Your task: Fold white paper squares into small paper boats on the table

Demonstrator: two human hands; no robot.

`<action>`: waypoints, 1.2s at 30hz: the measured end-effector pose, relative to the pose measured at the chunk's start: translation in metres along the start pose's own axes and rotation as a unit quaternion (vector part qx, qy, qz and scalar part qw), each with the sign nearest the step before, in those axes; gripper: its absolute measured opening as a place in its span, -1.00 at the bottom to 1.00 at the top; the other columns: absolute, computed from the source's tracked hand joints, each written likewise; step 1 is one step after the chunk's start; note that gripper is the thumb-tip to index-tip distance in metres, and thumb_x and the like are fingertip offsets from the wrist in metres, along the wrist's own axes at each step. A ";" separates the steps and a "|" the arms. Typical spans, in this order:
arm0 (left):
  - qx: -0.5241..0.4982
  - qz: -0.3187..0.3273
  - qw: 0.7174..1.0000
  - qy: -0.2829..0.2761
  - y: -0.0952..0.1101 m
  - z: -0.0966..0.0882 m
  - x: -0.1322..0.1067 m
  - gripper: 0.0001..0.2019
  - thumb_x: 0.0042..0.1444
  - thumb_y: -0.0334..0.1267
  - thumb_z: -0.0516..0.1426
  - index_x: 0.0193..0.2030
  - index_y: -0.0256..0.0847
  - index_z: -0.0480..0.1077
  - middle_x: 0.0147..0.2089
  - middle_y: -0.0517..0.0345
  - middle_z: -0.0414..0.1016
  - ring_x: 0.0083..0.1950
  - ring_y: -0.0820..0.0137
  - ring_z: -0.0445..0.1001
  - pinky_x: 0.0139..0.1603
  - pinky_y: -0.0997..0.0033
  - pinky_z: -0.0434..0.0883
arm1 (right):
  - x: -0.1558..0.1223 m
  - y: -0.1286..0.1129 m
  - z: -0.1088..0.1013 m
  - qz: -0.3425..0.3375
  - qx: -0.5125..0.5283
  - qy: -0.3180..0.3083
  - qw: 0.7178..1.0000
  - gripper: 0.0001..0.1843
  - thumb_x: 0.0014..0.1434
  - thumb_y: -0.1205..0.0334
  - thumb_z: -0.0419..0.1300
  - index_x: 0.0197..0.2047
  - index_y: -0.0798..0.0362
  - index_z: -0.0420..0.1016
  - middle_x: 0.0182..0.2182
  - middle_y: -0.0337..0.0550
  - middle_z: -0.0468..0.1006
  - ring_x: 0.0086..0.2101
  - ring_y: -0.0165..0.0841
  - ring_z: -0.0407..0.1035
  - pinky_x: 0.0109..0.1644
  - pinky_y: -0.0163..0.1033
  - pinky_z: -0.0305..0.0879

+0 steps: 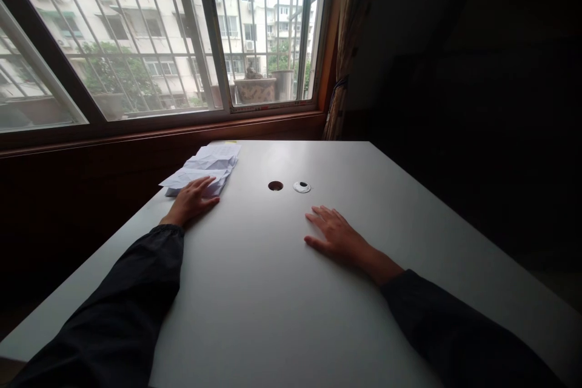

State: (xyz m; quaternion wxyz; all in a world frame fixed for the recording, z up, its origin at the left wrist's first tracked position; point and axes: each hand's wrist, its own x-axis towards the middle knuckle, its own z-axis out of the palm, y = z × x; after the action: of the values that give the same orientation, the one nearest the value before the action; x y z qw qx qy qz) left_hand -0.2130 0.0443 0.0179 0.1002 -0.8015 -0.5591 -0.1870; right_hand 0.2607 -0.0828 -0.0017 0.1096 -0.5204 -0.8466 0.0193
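Note:
My left hand (193, 201) lies with its fingers apart at the near edge of a stack of creased white papers (200, 171). Its fingertips touch or hover just over the lowest sheets; I cannot tell which. Both sit at the left side of a white table (254, 303). Toward the right, my right hand (336, 233) rests flat, fingers spread, with nothing in it. Beyond that hand is a round cable-hole cover (302, 187) with a dark notch, lying on the tabletop. Dark sleeves cover both forearms.
An open round hole (275, 186) in the tabletop is left of the cover. Behind the table's far edge stands a barred window (150, 54) with a wooden sill. A curtain (339, 85) hangs at its right side. The room on the right is very dark.

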 end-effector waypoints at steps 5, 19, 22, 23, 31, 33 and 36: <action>0.006 -0.045 0.999 -0.015 0.009 -0.002 -0.001 -0.44 0.35 -0.01 0.06 0.46 0.02 0.17 0.29 0.03 0.48 0.17 0.12 0.54 0.13 0.20 0.45 | 0.000 -0.001 0.000 0.008 0.000 -0.001 1.000 -0.15 0.33 -0.39 -0.05 0.45 -0.01 0.22 0.44 0.10 0.16 0.43 0.04 -0.03 0.49 0.22 -0.12; -0.040 -0.039 0.996 0.075 0.058 -0.014 -0.004 -0.63 0.42 -0.15 -0.05 0.21 -0.08 0.45 0.01 0.03 0.64 0.02 0.26 0.58 0.07 0.33 0.42 | 0.000 0.000 0.002 -0.003 0.006 0.029 1.000 -0.24 0.36 -0.30 0.00 0.44 -0.01 0.22 0.42 0.10 0.22 0.41 0.02 0.04 0.46 0.24 -0.07; -0.088 0.035 0.994 0.053 0.102 -0.015 -0.014 -0.65 0.44 -0.14 -0.05 0.14 -0.05 0.50 0.01 0.07 0.64 -0.02 0.28 0.59 0.04 0.33 0.41 | 0.000 0.000 0.001 -0.003 0.024 0.071 0.997 -0.34 0.42 -0.16 -0.02 0.43 -0.01 0.21 0.37 0.08 0.32 0.37 -0.03 0.14 0.45 0.26 -0.05; -0.104 0.067 0.992 0.039 0.119 -0.014 -0.019 -0.67 0.44 -0.14 -0.04 0.13 -0.03 0.50 -0.01 0.08 0.64 -0.04 0.29 0.59 0.01 0.34 0.41 | -0.001 0.000 0.000 -0.004 0.034 0.083 0.996 -0.37 0.43 -0.13 -0.03 0.44 -0.01 0.19 0.32 0.09 0.38 0.34 -0.04 0.20 0.43 0.27 -0.04; -0.164 0.221 0.961 -0.034 0.245 -0.016 -0.058 -0.82 0.39 -0.27 0.02 -0.07 -0.12 0.45 -0.28 0.09 0.60 -0.35 0.37 0.56 -0.42 0.47 0.27 | -0.001 -0.004 -0.008 -0.024 0.108 0.134 0.985 -0.48 0.46 0.01 -0.02 0.40 -0.02 0.26 0.00 -0.03 0.66 0.07 -0.13 0.48 0.36 0.16 0.09; -0.142 0.252 0.956 -0.051 0.264 -0.023 -0.069 -0.90 0.33 -0.34 0.06 -0.18 -0.16 0.41 -0.35 0.09 0.55 -0.43 0.39 0.50 -0.50 0.46 0.19 | 0.000 -0.004 -0.009 -0.014 0.101 0.144 0.984 -0.54 0.46 0.06 -0.02 0.32 -0.04 0.37 -0.03 -0.06 0.67 0.03 -0.15 0.49 0.29 0.09 0.18; -0.129 0.298 0.944 -0.063 0.287 -0.036 -0.088 -0.93 0.28 -0.39 0.11 -0.19 -0.13 0.35 -0.35 0.11 0.53 -0.44 0.37 0.48 -0.56 0.44 0.15 | 0.001 -0.006 -0.010 0.012 0.075 0.145 0.987 -0.61 0.43 0.09 0.02 0.20 -0.07 0.52 -0.06 -0.06 0.65 -0.02 -0.16 0.47 0.21 0.02 0.25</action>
State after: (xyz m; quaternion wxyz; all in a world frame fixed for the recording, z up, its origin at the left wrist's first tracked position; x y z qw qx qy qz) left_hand 0.0210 -0.1465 0.0278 0.0123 -0.9476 -0.2711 -0.1683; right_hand 0.2571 -0.0859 0.0094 0.2694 -0.5179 -0.8119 0.0085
